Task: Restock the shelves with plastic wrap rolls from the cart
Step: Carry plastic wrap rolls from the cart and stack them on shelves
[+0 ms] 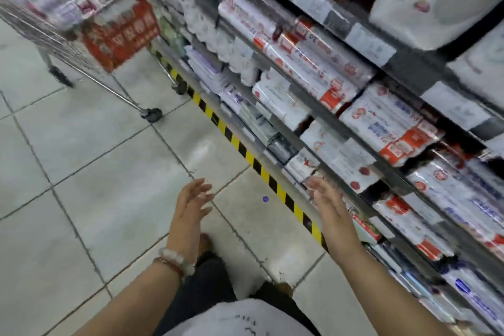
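Both hands are seen low in the frame with nothing held: the left hand [191, 202] is spread with relaxed fingers over the floor [90, 161], the right hand [326, 199] is flat beside the shelves [354, 128]. Rolls [308, 63] are stacked on the shelves at right. The cart [81, 24] stands at upper left, its contents blurred. The step is judged to lie between placements; a reach to the cart for another roll is called for next.

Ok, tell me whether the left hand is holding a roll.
No, the left hand is open and empty: fingers spread over bare floor tiles.
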